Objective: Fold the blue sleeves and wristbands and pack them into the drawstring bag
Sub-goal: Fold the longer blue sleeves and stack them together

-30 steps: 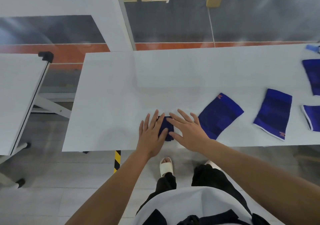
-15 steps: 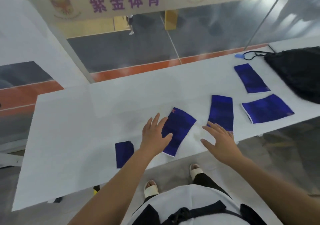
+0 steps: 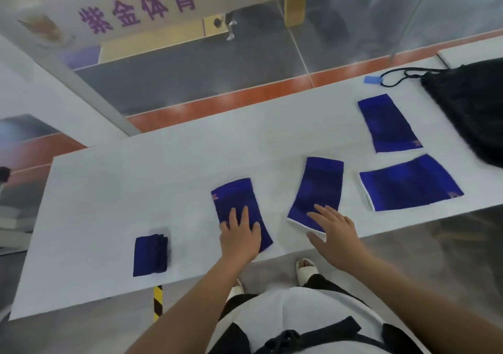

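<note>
Done with the first fold: folded piece (image 3: 150, 255) parked farthest from the drawstring bag (image 3: 468, 108). Shifted bagward since then; now pressing the next sleeve (image 3: 234, 201) flat with the left hand (image 3: 239, 234), fingers straight, and laying the right hand (image 3: 336, 231), spread and relaxed, over the neighbouring sleeve (image 3: 317, 187) one place nearer the bag. Gripping nothing. Seemingly four left to fold, counting two more sleeves (image 3: 388, 123) just beside the bag.

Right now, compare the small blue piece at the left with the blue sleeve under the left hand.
The small piece is folded into layers; the sleeve lies flat, unfolded. The small piece is smaller than the sleeve. Nothing touches the small piece; the left hand rests on the sleeve. Both are dark blue.
</note>
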`<state>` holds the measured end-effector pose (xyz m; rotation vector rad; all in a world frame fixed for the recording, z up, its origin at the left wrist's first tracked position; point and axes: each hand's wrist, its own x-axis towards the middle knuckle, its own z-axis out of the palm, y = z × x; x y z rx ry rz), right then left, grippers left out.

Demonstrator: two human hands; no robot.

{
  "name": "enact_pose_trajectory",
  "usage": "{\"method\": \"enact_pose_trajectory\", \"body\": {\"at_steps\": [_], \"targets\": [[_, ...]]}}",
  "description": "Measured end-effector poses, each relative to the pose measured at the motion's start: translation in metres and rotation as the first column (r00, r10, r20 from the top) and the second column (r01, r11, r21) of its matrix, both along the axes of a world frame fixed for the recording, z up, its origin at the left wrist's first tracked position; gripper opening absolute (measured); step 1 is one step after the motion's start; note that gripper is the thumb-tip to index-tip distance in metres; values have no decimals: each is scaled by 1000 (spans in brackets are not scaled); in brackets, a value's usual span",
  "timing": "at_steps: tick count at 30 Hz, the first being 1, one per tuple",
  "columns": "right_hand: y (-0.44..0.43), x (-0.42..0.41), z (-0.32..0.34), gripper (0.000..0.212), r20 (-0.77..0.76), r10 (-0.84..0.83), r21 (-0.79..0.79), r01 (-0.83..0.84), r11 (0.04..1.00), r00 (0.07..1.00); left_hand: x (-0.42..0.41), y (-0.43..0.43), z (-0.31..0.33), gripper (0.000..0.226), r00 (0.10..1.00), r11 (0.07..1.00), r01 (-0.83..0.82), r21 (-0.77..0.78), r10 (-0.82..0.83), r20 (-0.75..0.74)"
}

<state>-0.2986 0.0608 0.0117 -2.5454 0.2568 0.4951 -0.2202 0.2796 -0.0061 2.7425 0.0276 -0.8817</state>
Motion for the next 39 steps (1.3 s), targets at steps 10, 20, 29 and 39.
{"method": "enact_pose_trajectory", "body": {"at_steps": [10, 20, 29, 39], "targets": [[51, 18, -15, 75, -10, 666, -176, -657, 733, 746, 11, -6, -24, 60, 915, 944, 315, 102, -331, 231], [53, 11, -53, 85, -79, 707, -189, -707, 682, 703, 101, 31, -59, 60, 903, 947, 303, 105, -321, 287], [84, 36, -42, 77, -68, 627, -250, -622, 742, 776, 161, 51, -36, 68, 941, 956, 289, -58, -272, 203], [137, 103, -26, 75, -83, 457, -161, -465, 871, 885, 174, 82, -12, 61, 995, 970, -85, -229, 93, 23]]}}
